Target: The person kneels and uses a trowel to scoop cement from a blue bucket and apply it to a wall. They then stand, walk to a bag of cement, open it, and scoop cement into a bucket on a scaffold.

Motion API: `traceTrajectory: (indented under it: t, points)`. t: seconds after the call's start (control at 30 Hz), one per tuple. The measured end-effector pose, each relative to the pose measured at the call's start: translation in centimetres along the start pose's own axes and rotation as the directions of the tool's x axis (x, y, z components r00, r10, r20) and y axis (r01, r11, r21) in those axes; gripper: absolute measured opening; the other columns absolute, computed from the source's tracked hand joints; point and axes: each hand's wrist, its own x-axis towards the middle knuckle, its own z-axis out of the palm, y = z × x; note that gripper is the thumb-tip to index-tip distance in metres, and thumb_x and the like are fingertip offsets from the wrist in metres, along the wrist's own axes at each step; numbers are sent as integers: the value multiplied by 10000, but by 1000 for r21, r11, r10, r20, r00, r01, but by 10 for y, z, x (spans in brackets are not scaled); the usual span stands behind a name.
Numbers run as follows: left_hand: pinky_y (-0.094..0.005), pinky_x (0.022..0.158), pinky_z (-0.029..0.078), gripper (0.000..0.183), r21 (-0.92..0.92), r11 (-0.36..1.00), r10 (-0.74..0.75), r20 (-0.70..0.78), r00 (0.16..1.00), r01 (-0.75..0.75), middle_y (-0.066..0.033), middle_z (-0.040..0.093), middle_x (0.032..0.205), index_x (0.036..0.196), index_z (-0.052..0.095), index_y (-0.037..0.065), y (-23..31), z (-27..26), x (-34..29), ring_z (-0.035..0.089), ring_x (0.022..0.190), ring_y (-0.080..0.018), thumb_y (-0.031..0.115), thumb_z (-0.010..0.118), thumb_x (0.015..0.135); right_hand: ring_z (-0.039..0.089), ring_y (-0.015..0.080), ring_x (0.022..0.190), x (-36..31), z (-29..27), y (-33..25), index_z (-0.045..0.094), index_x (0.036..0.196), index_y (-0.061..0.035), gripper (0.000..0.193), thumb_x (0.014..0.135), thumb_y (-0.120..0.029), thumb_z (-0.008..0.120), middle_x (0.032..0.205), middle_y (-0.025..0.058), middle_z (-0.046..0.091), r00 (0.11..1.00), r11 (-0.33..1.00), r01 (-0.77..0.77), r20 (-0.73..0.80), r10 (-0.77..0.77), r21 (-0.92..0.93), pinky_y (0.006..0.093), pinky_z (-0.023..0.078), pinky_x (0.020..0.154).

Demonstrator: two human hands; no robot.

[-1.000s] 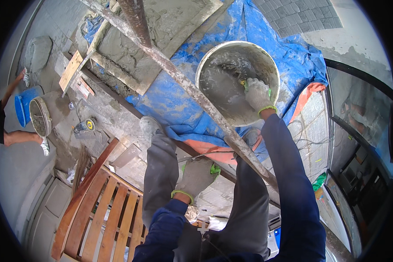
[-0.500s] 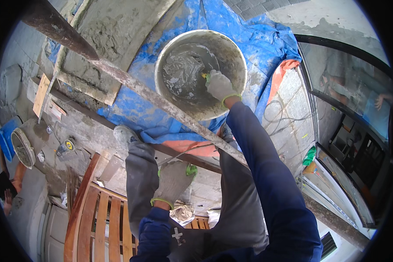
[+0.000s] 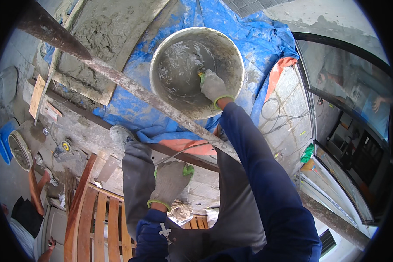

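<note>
My right hand (image 3: 214, 86), in a grey glove with a green cuff, reaches into a large white bucket (image 3: 241, 72). It is closed round a mixing tool with a yellow handle (image 3: 201, 76). The tool's lower end is sunk in wet grey mortar (image 3: 179, 65), so its shape is hidden. My left hand (image 3: 172, 181), gloved alike, hangs loosely between my knees by the left thigh. Its fingers are slightly bent and apart, and nothing shows in them. The bucket stands on a mortar-smeared blue tarp (image 3: 266, 39).
A rusty metal pole (image 3: 157, 102) slants across between me and the bucket. Wet mortar fills a wooden-edged trough (image 3: 105, 35) at far left. A person's legs (image 3: 35, 187) show at left, near a slatted wooden bench (image 3: 105, 222). Glass panels (image 3: 349, 70) stand at right.
My right hand has shifted slightly with the tool in the mortar, whose surface looks smoother. A person at the left edge has moved further into view. My left hand stays by the thigh.
</note>
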Motion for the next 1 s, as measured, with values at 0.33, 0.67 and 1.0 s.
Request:
traceTrajectory:
  t: [0.33, 0.67, 1.0]
  points:
    - [-489, 910, 465, 300, -17, 1000, 12, -31, 999, -12, -108, 728, 912, 938, 719, 90, 4, -1, -1, 683, 941, -297, 374, 635, 888, 691, 435, 982, 0, 10, 1, 591, 1157, 8, 288, 943, -179, 549, 1048, 271, 685, 996, 998, 63, 53, -65, 28, 499, 558, 860]
    - [-476, 779, 518, 282, -14, 999, 41, -153, 987, -43, -114, 708, 819, 798, 736, 119, 2, 8, 0, 688, 824, -321, 368, 633, 883, 718, 369, 935, -9, -46, 2, 623, 1125, -28, 245, 939, -162, 536, 1015, 209, 705, 849, 817, 523, 227, -476, -244, 483, 575, 795]
    - [-477, 771, 517, 318, 1, 998, 63, -132, 989, -63, -127, 703, 782, 753, 721, 102, 2, 9, -2, 685, 798, -332, 373, 620, 887, 705, 406, 955, -4, -22, -14, 619, 1083, 4, 260, 918, -190, 567, 1024, 254, 695, 981, 980, 193, -19, -194, -40, 499, 561, 828]
